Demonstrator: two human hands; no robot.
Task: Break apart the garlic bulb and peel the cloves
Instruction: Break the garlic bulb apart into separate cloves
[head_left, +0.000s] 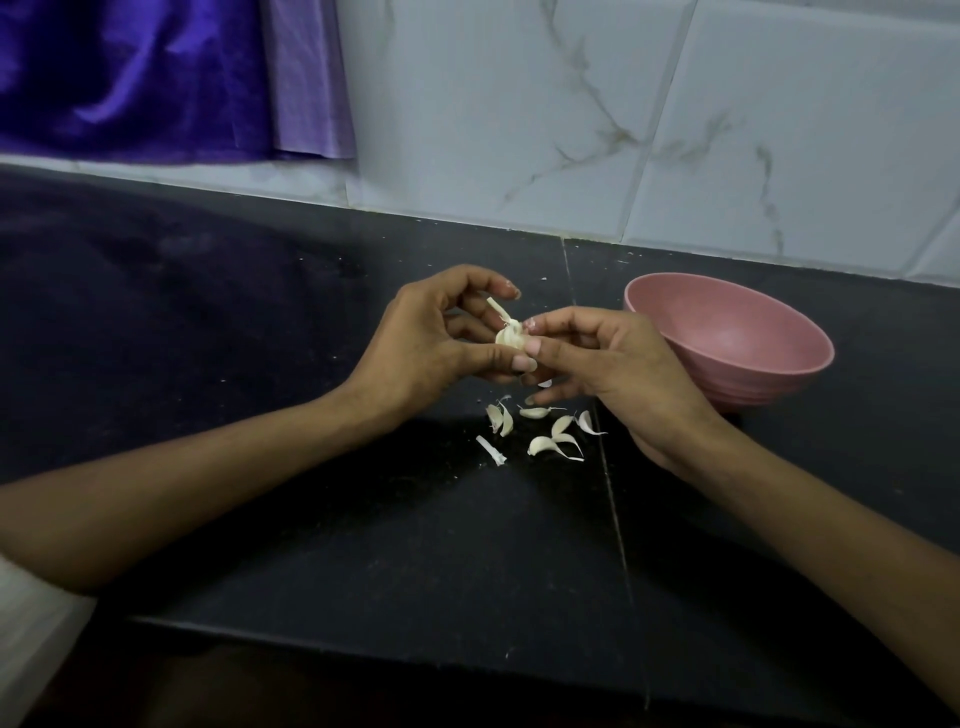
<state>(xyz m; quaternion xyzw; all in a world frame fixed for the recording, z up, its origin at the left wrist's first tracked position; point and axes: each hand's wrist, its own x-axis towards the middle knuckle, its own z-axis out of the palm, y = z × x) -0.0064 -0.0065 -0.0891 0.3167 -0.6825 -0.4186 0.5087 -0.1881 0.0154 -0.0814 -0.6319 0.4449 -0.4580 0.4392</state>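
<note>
Holding what is left of the garlic bulb (508, 335) above the table (311, 493), the left hand (436, 338) and right hand (597, 364) are pinching it between curled fingers, while several loose cloves (540, 431) are lying below apparently unpeeled, the pink bowl (727, 338) looking empty.

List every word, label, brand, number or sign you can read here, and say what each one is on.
None: no readable text anywhere in the view.
The pink bowl, black countertop, marbled wall tiles and purple cloth carry no print.
The garlic bulb and both hands show no markings.
</note>
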